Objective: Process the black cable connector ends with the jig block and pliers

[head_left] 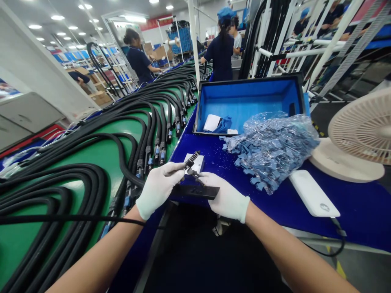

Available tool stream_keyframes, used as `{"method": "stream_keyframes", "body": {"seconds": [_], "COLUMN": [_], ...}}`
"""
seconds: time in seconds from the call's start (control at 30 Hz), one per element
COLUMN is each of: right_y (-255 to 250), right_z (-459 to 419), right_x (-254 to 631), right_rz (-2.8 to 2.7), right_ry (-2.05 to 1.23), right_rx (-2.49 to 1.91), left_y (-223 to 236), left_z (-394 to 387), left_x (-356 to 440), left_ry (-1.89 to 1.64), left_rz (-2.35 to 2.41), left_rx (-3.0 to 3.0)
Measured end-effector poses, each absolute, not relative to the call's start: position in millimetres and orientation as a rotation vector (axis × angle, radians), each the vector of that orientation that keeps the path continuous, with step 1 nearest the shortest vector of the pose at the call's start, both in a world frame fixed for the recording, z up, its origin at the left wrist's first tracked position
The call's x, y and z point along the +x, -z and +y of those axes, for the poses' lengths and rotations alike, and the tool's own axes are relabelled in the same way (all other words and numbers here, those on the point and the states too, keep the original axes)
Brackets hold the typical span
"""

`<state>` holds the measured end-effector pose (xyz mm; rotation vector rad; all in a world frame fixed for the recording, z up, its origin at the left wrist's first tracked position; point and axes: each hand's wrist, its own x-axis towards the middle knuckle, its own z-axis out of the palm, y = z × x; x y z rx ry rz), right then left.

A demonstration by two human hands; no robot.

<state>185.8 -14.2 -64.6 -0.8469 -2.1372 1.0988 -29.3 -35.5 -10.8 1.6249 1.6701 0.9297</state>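
Observation:
Both hands wear white gloves and meet in front of me at the table edge. In a pinch, my left hand (161, 185) grips a black ribbed cable end (192, 159), which points up and away. My right hand (226, 197) is closed close beside it, its fingertips at a small dark piece (194, 174) whose kind I cannot make out. A flat black bar (195, 191) lies just below the fingers of both hands. Behind the cable end is a white block (199, 162). My palms hide part of what I hold.
Several black hoses (119, 150) with blue-marked ends cover the green conveyor (76, 189) on the left. To the right are a plastic bag of blue clips (269, 146), a blue crate (250, 95), a white power bank (314, 193) and a fan (366, 126). Co-workers (224, 44) stand farther along.

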Motion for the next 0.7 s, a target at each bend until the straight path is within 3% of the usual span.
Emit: {"method": "stream_keyframes", "body": {"seconds": [0.37,0.53,0.7], "right_y": [81,84,91], "right_z": [-16,-15,-6], "right_x": [187,191,197], "right_rz": [-2.357,-2.239,-2.147], "right_ry": [-0.714,-0.780,-0.965], "right_rx": [-1.020,-1.160,-1.287], "left_y": [18,16,18], "left_z": [-26,11,23], "left_x": [-32,-30,-17], "left_ry": [-0.801,-0.697,-0.696], "left_rz": [1.617,1.316,1.415], "left_rx": [1.738,1.787,1.691]}}
